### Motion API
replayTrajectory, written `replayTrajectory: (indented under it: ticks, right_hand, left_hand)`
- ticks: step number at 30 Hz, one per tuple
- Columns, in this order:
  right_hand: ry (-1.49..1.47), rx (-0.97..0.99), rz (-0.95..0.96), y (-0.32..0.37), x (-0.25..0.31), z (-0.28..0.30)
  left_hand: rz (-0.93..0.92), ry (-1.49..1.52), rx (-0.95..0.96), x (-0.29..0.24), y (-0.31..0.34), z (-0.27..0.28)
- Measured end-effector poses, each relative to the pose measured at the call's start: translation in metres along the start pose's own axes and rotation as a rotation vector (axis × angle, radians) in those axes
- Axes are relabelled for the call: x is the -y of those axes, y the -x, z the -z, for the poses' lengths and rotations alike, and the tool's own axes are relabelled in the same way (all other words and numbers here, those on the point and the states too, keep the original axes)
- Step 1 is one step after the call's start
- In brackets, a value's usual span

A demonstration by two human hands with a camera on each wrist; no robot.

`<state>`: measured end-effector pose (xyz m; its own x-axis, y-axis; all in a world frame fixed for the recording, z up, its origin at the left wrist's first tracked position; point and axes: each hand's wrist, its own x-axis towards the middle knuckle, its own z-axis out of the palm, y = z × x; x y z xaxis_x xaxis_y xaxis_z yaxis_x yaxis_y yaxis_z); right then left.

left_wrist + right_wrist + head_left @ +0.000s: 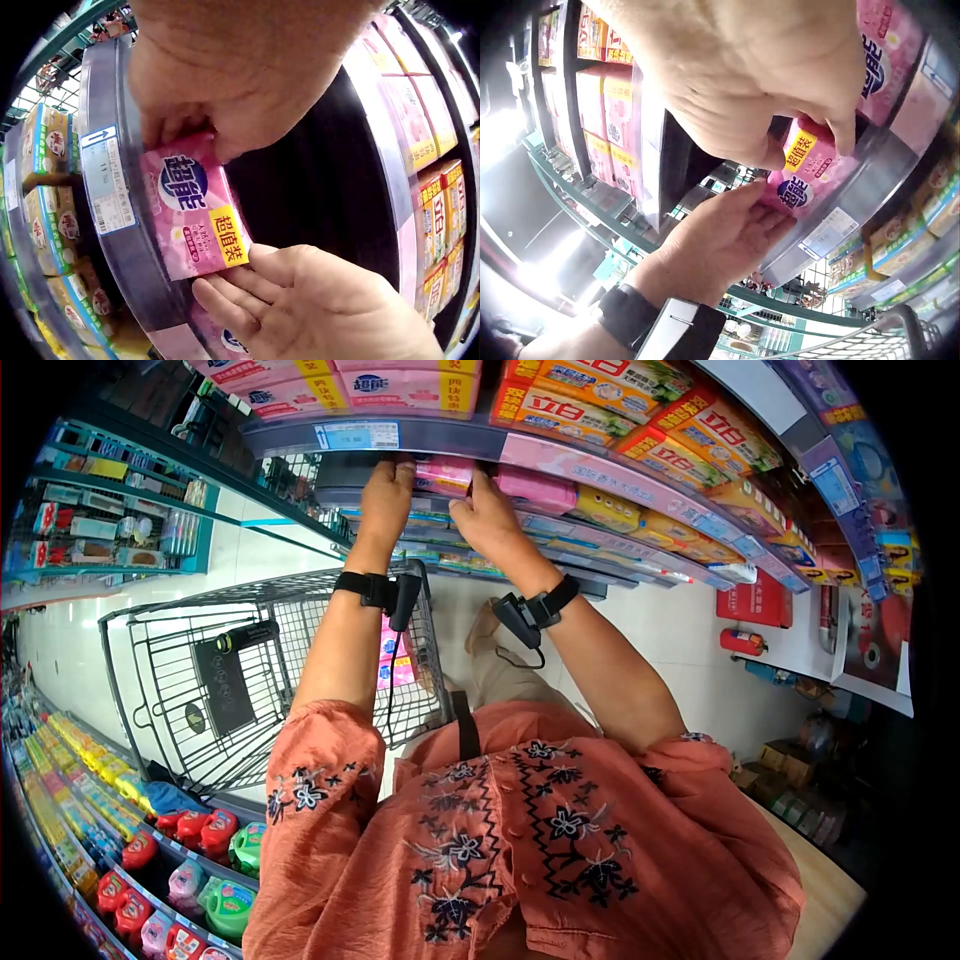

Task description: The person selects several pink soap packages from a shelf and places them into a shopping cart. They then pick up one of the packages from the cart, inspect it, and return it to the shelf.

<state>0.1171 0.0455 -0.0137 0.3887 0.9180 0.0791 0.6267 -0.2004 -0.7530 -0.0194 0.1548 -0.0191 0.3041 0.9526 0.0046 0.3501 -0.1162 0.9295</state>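
Observation:
A pink pack with a yellow label (196,214) lies at the front edge of a shelf, between the two hands. The left hand (388,500) grips its left end, fingers curled round it in the left wrist view. At the other end the right hand (490,520) pinches the pack (810,163) between thumb and fingers. More pink packs (535,490) lie on the same shelf to the right. Behind the held pack, the left wrist view shows the dark inside of the shelf.
A wire shopping cart (290,585) with pink packs inside stands below, left of the person. Orange and red boxes (690,435) fill the shelf above. Bottles (230,905) line a shelf at lower left. A red fire extinguisher (743,641) is at the right.

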Motion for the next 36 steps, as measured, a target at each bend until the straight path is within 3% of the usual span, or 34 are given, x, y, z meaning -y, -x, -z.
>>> replayTrajectory:
  ticks: [7, 11, 25, 28, 32, 36]
  right_hand:
    - [-0.149, 0.035, 0.014, 0.016, -0.004, -0.002]
    - [-0.289, 0.154, -0.115, 0.037, 0.000, 0.013]
    - [-0.305, 0.228, -0.172, 0.075, 0.005, 0.012]
    - [-0.338, 0.218, -0.191, 0.083, 0.008, 0.012]
    - [-0.360, 0.277, -0.214, 0.096, 0.002, 0.014]
    - [-0.539, 0.428, -0.383, 0.106, 0.002, 0.013]
  left_hand:
    - [-0.165, -0.232, -0.109, -0.001, 0.003, -0.002]
    - [-0.153, -0.239, -0.076, -0.008, 0.008, -0.003]
    - [-0.139, -0.254, 0.040, -0.014, 0.017, -0.005]
    - [-0.216, -0.071, -0.127, 0.002, 0.021, -0.005]
    - [-0.149, 0.064, -0.061, 0.028, 0.041, 0.034]
    - [-0.042, 0.044, -0.151, 0.075, 0.080, 0.100]
